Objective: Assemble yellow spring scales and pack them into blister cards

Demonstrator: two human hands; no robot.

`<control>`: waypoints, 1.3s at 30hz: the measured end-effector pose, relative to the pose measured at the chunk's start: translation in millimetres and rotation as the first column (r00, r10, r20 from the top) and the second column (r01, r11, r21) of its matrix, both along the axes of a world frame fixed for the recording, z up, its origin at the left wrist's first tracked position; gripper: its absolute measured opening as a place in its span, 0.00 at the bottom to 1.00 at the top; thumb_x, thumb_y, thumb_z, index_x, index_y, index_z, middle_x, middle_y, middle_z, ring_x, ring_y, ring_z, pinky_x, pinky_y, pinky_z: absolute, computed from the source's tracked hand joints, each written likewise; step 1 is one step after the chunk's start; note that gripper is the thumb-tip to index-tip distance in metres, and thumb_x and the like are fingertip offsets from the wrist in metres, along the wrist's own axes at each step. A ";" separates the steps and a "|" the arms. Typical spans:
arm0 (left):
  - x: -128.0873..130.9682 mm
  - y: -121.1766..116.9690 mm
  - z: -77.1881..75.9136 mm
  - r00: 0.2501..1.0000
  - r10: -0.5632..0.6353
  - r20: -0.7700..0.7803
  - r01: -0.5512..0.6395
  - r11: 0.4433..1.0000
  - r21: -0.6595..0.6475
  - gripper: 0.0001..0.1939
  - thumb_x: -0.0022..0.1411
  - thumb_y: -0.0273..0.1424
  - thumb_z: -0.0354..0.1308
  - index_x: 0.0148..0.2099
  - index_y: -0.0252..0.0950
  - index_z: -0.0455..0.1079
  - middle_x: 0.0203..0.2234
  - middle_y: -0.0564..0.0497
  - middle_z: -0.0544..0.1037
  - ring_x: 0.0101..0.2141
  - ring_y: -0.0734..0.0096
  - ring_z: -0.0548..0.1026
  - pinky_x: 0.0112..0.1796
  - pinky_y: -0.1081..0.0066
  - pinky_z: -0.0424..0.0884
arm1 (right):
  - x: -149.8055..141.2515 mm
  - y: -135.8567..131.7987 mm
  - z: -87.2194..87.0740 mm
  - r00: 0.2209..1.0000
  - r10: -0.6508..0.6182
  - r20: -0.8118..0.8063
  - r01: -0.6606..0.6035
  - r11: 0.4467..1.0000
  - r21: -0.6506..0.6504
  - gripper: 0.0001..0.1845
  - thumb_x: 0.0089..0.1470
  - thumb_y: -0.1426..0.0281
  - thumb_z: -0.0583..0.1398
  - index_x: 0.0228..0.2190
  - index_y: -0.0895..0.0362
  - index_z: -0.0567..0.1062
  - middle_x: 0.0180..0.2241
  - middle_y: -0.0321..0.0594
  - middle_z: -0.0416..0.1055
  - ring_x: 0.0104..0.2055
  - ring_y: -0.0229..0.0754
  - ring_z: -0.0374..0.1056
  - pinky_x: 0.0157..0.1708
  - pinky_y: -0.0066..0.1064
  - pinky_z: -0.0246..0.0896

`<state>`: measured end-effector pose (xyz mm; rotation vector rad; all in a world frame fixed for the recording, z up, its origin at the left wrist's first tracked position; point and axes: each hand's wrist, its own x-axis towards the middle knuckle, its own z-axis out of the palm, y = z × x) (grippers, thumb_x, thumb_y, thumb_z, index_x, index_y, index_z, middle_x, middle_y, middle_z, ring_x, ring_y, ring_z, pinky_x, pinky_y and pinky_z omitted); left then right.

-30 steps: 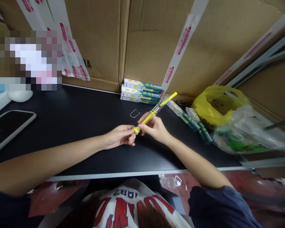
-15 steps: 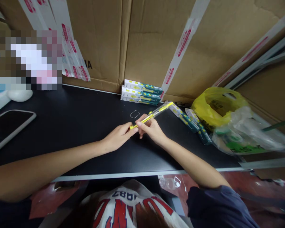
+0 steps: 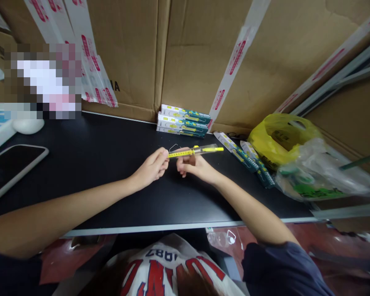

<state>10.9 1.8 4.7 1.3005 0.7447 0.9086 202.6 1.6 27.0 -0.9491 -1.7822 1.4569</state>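
Observation:
A slim clear-tubed spring scale [image 3: 180, 154] with yellow end parts and a marked yellow band lies nearly level between my hands. My left hand [image 3: 152, 166] is closed on its left end, thumb on top. My right hand [image 3: 199, 166] is curled around the tube's middle, its thumb bent below the tube; part of its grip is hidden. The yellow tip points right, past my right hand. Just behind the tube, a bent wire loop [image 3: 173, 146] lies on the black table [image 3: 111, 152], partly covered from view.
Stacked printed boxes [image 3: 183, 123] stand against the cardboard at the back. Two similar boxes [image 3: 239, 152] lie to the right, near a yellow plastic bag [image 3: 274, 135] and a clear bag [image 3: 320, 176]. At left are a tablet-like device [image 3: 15, 170] and a white rounded object [image 3: 27, 125].
The spring scale has swung from slanting up rightward to nearly level. My left hand has moved up with its left end, and my right thumb has come off the tube.

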 end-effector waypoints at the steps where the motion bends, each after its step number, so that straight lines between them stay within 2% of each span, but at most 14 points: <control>1: -2.0 3.9 1.9 0.999 0.043 0.022 -0.043 0.999 0.001 0.18 0.65 0.47 0.46 0.31 0.39 0.54 0.17 0.62 0.54 0.12 0.84 0.52 0.12 0.81 0.48 | 6.4 5.2 0.0 0.998 0.004 0.065 -0.006 0.999 0.040 0.17 0.49 0.66 0.62 0.40 0.58 0.67 0.26 0.32 0.66 0.26 0.34 0.65 0.24 0.25 0.64; 3: -6.6 11.9 6.2 0.992 0.113 0.063 -0.113 0.994 0.000 0.18 0.65 0.46 0.46 0.30 0.39 0.53 0.16 0.62 0.54 0.11 0.84 0.52 0.11 0.81 0.47 | 20.7 16.2 -0.4 0.968 -0.148 0.201 0.100 0.968 0.232 0.16 0.51 0.70 0.59 0.43 0.58 0.68 0.28 0.34 0.68 0.27 0.34 0.64 0.26 0.26 0.62; 4: -8.8 15.7 8.2 0.986 0.142 0.082 -0.143 0.990 0.005 0.18 0.66 0.45 0.46 0.29 0.39 0.53 0.16 0.62 0.53 0.11 0.84 0.52 0.11 0.81 0.47 | 27.8 21.2 -0.6 0.925 -0.259 0.278 0.149 0.920 0.362 0.13 0.51 0.72 0.57 0.41 0.59 0.69 0.27 0.34 0.68 0.27 0.34 0.64 0.28 0.26 0.60; 5: -10.9 19.3 10.0 0.981 0.169 0.094 -0.170 0.985 0.011 0.18 0.66 0.44 0.46 0.28 0.39 0.53 0.15 0.62 0.52 0.11 0.84 0.52 0.11 0.80 0.47 | 34.1 25.4 -0.7 0.869 -0.346 0.355 0.155 0.870 0.468 0.11 0.51 0.73 0.57 0.39 0.59 0.71 0.27 0.34 0.67 0.27 0.34 0.62 0.29 0.27 0.59; 7: -14.1 25.3 12.5 0.972 0.210 0.104 -0.212 0.977 0.005 0.18 0.66 0.44 0.45 0.28 0.39 0.53 0.15 0.62 0.52 0.11 0.84 0.51 0.11 0.80 0.46 | 43.0 30.7 -0.4 0.761 -0.449 0.468 0.108 0.799 0.591 0.09 0.52 0.75 0.56 0.36 0.58 0.74 0.27 0.35 0.67 0.27 0.34 0.61 0.30 0.27 0.57; 10: -16.5 30.9 13.0 0.959 0.265 0.095 -0.265 0.964 -0.012 0.20 0.67 0.46 0.43 0.27 0.39 0.53 0.15 0.62 0.51 0.10 0.84 0.51 0.11 0.79 0.45 | 45.5 30.8 0.2 0.667 -0.466 0.581 -0.010 0.775 0.632 0.08 0.53 0.73 0.58 0.36 0.58 0.75 0.29 0.37 0.68 0.29 0.35 0.62 0.31 0.27 0.56; 13: -16.9 33.3 11.2 0.952 0.298 0.075 -0.299 0.954 0.005 0.22 0.65 0.49 0.43 0.27 0.39 0.53 0.15 0.61 0.52 0.10 0.84 0.51 0.11 0.78 0.44 | 39.9 26.6 -1.5 0.627 -0.436 0.645 -0.100 0.776 0.623 0.10 0.54 0.70 0.60 0.40 0.57 0.75 0.31 0.38 0.68 0.31 0.36 0.63 0.32 0.27 0.56; 17: -17.2 34.5 8.5 0.952 0.302 0.056 -0.302 0.953 0.000 0.21 0.65 0.49 0.45 0.27 0.39 0.53 0.15 0.61 0.52 0.11 0.84 0.51 0.12 0.78 0.44 | 34.0 24.4 -8.0 0.595 -0.427 0.681 -0.139 0.780 0.611 0.10 0.54 0.70 0.61 0.40 0.56 0.75 0.31 0.38 0.68 0.32 0.37 0.63 0.32 0.27 0.55; 23: -18.7 37.5 6.6 0.953 0.302 0.023 -0.303 0.953 0.006 0.20 0.66 0.45 0.45 0.27 0.39 0.54 0.14 0.61 0.52 0.11 0.84 0.51 0.12 0.79 0.44 | 34.9 27.5 -13.7 0.611 -0.431 0.664 -0.121 0.778 0.617 0.05 0.54 0.72 0.61 0.35 0.56 0.76 0.31 0.38 0.68 0.32 0.36 0.64 0.32 0.26 0.55; 26: -19.5 39.1 7.7 0.951 0.309 0.002 -0.309 0.951 0.001 0.19 0.67 0.43 0.44 0.26 0.39 0.53 0.14 0.61 0.52 0.11 0.84 0.51 0.12 0.79 0.44 | 35.2 28.1 -12.2 0.668 -0.413 0.618 -0.072 0.792 0.607 0.03 0.54 0.72 0.61 0.33 0.57 0.75 0.29 0.37 0.68 0.30 0.35 0.63 0.30 0.26 0.55; 30: -20.4 41.2 9.8 0.945 0.326 -0.007 -0.326 0.945 -0.006 0.19 0.67 0.42 0.44 0.26 0.39 0.53 0.13 0.61 0.52 0.11 0.83 0.50 0.12 0.78 0.44 | 34.9 28.4 -11.1 0.780 -0.405 0.477 0.089 0.826 0.556 0.03 0.52 0.71 0.61 0.30 0.59 0.73 0.26 0.35 0.69 0.26 0.34 0.63 0.29 0.26 0.57; 35: -22.1 45.9 8.2 0.935 0.353 -0.040 -0.354 0.935 -0.003 0.18 0.66 0.39 0.45 0.24 0.39 0.53 0.13 0.60 0.52 0.10 0.83 0.51 0.12 0.77 0.44 | 35.0 31.1 -14.6 0.892 -0.361 0.272 0.226 0.878 0.422 0.07 0.48 0.68 0.62 0.28 0.59 0.70 0.25 0.33 0.68 0.26 0.33 0.63 0.27 0.26 0.60; 39: -23.6 49.7 7.2 0.920 0.386 -0.071 -0.389 0.921 -0.036 0.18 0.65 0.39 0.45 0.23 0.39 0.52 0.12 0.60 0.52 0.10 0.83 0.51 0.12 0.77 0.44 | 34.6 33.1 -9.4 0.926 -0.377 0.017 0.361 0.898 0.252 0.14 0.44 0.63 0.65 0.29 0.59 0.68 0.26 0.34 0.68 0.25 0.33 0.64 0.22 0.25 0.62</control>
